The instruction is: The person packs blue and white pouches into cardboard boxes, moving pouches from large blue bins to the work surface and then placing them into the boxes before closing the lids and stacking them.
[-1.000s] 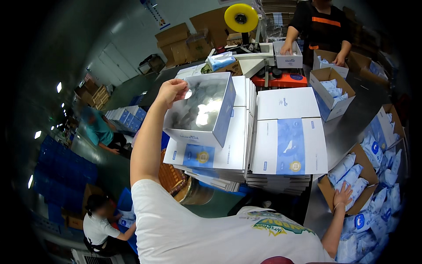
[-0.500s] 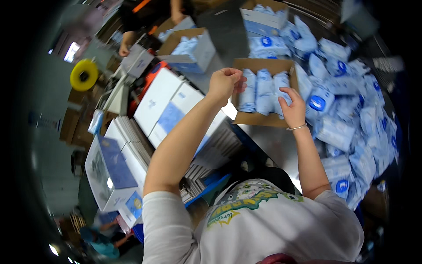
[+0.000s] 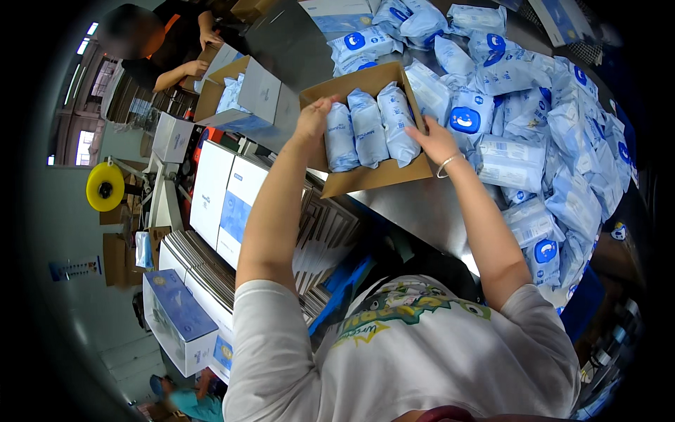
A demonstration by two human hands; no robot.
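Note:
An open cardboard box stands on the metal table before me, brown inside. Three pale blue soft packets stand side by side in it. My left hand is closed on the box's left wall, its fingers curled at the rim. At the opposite side my right hand grips the right wall, thumb inside against the nearest packet and fingers outside. A large heap of similar packets lies right of the box, close to my right hand.
White-and-blue flattened cartons are stacked at the left, with a finished carton on its side. Another open box with packets stands at the far left, near a co-worker. A yellow tape roll hangs beyond.
My hands, raised over the box half a second ago, have come down onto its side walls. The view has shifted, and the box appears farther left and tilted.

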